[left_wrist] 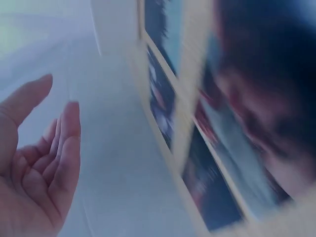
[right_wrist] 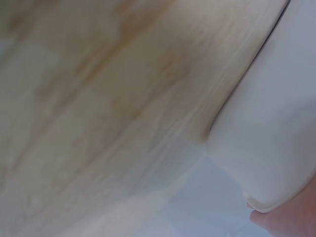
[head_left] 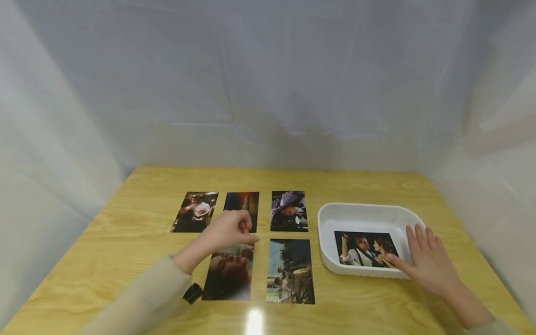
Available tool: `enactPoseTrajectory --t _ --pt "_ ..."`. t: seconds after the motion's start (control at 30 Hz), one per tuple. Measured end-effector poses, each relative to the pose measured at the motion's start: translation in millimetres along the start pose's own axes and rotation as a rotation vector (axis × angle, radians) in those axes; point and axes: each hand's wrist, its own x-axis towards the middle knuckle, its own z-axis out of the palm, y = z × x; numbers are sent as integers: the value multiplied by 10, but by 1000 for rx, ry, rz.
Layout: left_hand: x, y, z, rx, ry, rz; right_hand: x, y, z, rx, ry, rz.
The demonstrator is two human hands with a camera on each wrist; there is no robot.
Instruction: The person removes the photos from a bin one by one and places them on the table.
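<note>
My left hand [head_left: 230, 229] hovers over the left part of the photo cards, with bent fingers and the thumb apart from them. The left wrist view shows nothing between this thumb and fingers [left_wrist: 70, 128]. Below it lies a photo card of a reclining face [head_left: 228, 277]; behind it, a dark blue and red photo card [head_left: 253, 204] is partly hidden by the hand. My right hand [head_left: 433, 260] rests on the right rim of a white plastic tray [head_left: 360, 209], fingers outstretched. Its thumb reaches over a photo card of a couple [head_left: 364, 251] inside the tray.
Nearby on the wooden table [head_left: 125, 260] lie a photo card of an embracing pair [head_left: 194, 211], one with a purple hat [head_left: 289, 211] and one of a ship's deck [head_left: 290, 272]. A small black object [head_left: 193, 293] shows by the left sleeve. White curtains [head_left: 268, 93] surround the table.
</note>
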Motion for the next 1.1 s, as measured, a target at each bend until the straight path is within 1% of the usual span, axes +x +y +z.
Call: enactPoseTrajectory --t 0.13,0.2,0.3,0.43,0.57,0.7,0.8,0.87,0.97,1.1 --pt "256 275 133 30 41 69 7 -17 6 2 3 -4" --pt "396 413 216 27 43 97 15 -11 11 -1 9 -8" --pt "588 586 351 15 51 155 28 -8 26 -1 15 -16" --pt "798 764 553 4 40 215 46 -22 43 5 16 -19" --pt "968 900 769 11 26 256 55 -35 48 9 22 -22" --pt "1076 1011 960 23 12 280 59 -36 51 8 32 -29" --pt "1116 1093 1080 38 -7 289 63 -36 49 7 36 -27" --pt "1137 1145 1153 51 -32 285 63 -37 44 4 39 -26" --pt "1172 1200 1265 115 -58 272 64 -36 35 -2 37 -24" --pt "1214 1222 1397 229 -98 277 55 -36 36 -7 40 -29"
